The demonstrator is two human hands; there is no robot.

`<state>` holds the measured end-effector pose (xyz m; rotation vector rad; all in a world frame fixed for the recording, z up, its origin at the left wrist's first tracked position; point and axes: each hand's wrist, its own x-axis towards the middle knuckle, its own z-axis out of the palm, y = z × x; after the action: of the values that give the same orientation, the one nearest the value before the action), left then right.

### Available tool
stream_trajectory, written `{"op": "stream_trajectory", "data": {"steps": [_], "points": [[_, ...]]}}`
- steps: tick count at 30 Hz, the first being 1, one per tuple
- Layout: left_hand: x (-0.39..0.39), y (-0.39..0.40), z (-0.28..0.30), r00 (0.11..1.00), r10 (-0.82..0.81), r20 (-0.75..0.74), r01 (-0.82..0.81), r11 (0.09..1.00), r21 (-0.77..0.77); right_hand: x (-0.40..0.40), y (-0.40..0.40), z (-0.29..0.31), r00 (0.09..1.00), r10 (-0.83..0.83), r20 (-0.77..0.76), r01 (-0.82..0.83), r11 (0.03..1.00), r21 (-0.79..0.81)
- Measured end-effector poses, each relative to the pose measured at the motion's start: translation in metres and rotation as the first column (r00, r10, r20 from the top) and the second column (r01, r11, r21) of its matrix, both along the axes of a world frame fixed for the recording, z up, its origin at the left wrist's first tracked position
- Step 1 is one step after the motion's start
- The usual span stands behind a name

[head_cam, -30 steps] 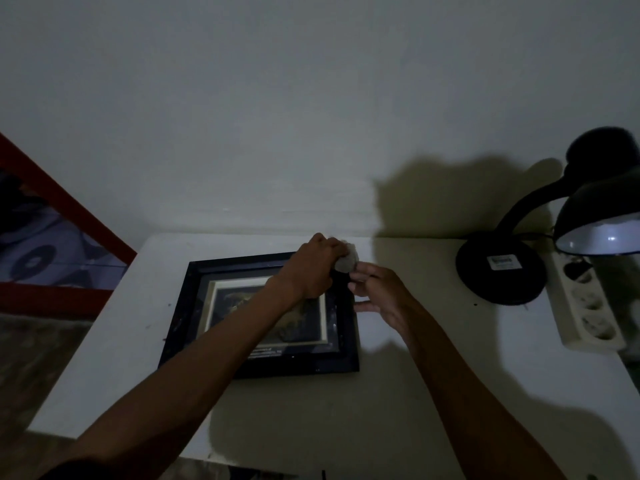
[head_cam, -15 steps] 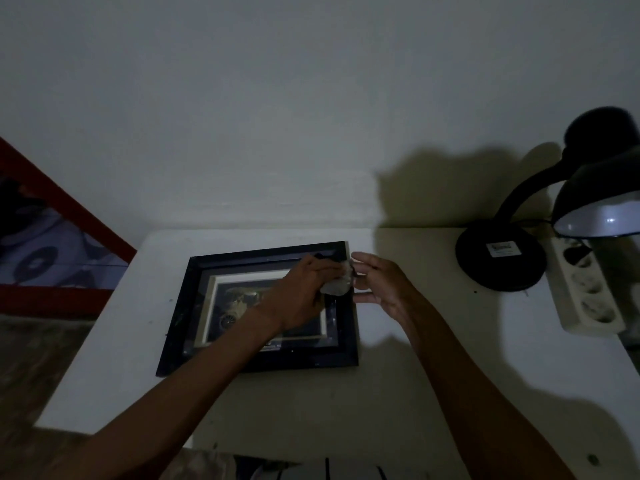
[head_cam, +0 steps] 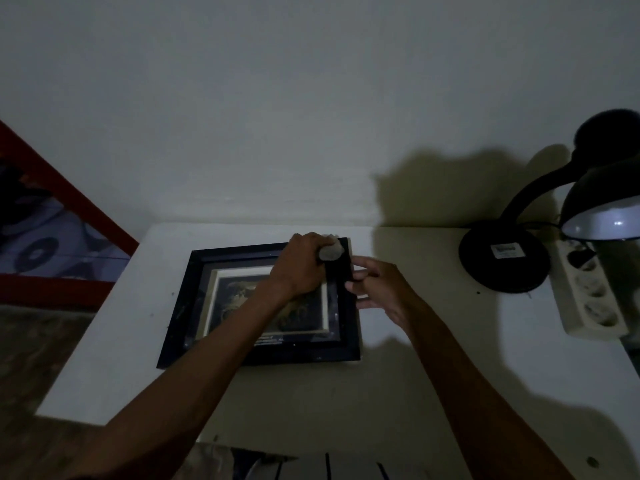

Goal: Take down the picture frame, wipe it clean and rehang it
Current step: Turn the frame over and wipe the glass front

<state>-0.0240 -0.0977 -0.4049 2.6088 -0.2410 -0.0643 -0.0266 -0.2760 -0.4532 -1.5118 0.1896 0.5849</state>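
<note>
A dim room seen from above, looking down along a person's two bare forearms. A plain pale wall [head_cam: 277, 98] fills the upper half of the view. Below it, a white bench [head_cam: 433, 375] stands against the wall, with a large shadow cast across its middle and right side.

A black picture frame [head_cam: 180, 306] lies flat, face up, on the left half of the bench. It has a wide black border, a pale inner mat and a dark picture in the centre.

At the right edge, a black desk lamp [head_cam: 505, 261] rests its round base on the bench, its neck curving up to a lit shade. Just right of the base lies a white power strip [head_cam: 588, 299] with a dark plug in its far socket.

The left hand [head_cam: 301, 265] reaches over the frame and is closed around a small pale wad of cloth [head_cam: 331, 252], pressing it against the frame's far right corner. The right hand [head_cam: 384, 289] sits just beside the frame's right edge, fingers extended and relaxed, their tips touching that edge.

At far left, a red-edged panel [head_cam: 69, 202] leans diagonally.
</note>
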Motion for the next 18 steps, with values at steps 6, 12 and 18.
{"op": "stream_trajectory", "data": {"steps": [6, 12, 18], "points": [[-0.018, -0.002, -0.005, 0.997, -0.072, -0.018, 0.073, 0.994, 0.077, 0.003, 0.002, -0.006, 1.0, -0.024, -0.006, 0.024, 0.999, -0.025], [-0.024, 0.016, 0.0, 0.991, -0.12, -0.061, 0.12, 0.993, -0.012, 0.004, 0.003, -0.007, 1.0, 0.008, -0.028, -0.009, 1.0, -0.023], [-0.016, 0.003, 0.002, 0.999, 0.021, -0.048, -0.031, 0.978, -0.204, 0.005, 0.004, -0.004, 0.998, 0.023, -0.053, -0.024, 0.999, -0.025]]}}
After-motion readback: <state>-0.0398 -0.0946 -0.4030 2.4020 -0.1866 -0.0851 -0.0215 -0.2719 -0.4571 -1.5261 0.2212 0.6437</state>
